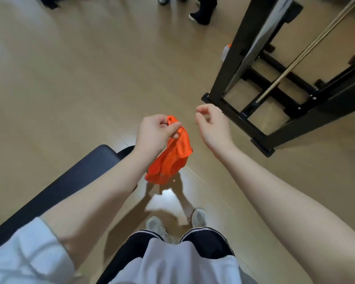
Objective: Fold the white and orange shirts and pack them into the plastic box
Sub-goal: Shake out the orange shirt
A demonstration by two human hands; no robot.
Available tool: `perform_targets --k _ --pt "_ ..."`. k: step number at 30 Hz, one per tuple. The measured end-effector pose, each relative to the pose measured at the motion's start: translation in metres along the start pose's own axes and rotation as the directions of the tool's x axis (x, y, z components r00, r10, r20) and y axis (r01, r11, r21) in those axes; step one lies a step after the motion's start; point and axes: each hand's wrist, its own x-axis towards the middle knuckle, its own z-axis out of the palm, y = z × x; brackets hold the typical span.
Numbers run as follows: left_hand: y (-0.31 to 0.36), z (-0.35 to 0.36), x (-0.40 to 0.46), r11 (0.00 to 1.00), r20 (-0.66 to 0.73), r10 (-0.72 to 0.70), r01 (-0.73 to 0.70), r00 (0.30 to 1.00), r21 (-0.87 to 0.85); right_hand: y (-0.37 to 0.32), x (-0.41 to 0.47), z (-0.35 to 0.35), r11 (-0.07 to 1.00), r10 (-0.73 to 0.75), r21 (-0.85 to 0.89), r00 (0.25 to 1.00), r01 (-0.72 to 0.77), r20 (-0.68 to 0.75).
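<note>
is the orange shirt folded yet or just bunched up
Bunched up, not folded. The orange shirt hangs crumpled in the air from the left hand, which pinches its top; the right hand holds nothing.

We see the shirt (169,154) hanging from the left hand (155,134), right hand (212,128) just beside. Chair (66,187) lies left; frame (275,89) stands right, beyond.

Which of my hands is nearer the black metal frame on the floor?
Right. Your right hand hangs just beside the black metal frame; your left hand is farther off, pinching the orange shirt.
</note>
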Motion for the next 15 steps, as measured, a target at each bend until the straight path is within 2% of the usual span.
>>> perform_targets --k 2,7,11,15 --pt "0.003 0.008 0.004 0.999 -0.025 -0.043 0.042 0.999 -0.003 0.011 -0.017 0.005 0.998 -0.042 0.042 0.999 0.041 0.016" --pt "0.020 0.025 0.000 0.997 -0.066 -0.067 0.064 0.996 -0.045 0.040 -0.034 0.017 0.983 -0.003 0.180 0.971 -0.041 0.239" --pt "0.037 0.037 -0.011 1.000 -0.041 0.024 -0.023 0.999 0.021 0.051 -0.021 0.010 0.976 0.042 0.199 0.976 -0.085 0.213" --pt "0.044 0.043 -0.018 0.993 -0.058 0.079 -0.074 0.995 0.088 0.063 -0.011 -0.019 0.938 0.056 0.315 0.959 -0.146 0.277"
